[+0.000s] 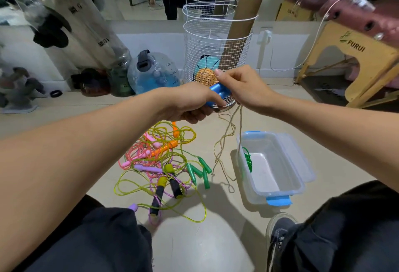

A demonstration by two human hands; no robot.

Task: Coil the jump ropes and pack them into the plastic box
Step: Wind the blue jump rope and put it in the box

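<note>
While both hands [194, 105] [244, 87] grip blue handles [218, 92], tangled ropes [164, 163] beside plastic box [280, 189]

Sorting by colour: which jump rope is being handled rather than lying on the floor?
The blue-handled rope: the left hand grips its handles, the right hand pinches its tan cord. The others lie tangled on the floor.
</note>
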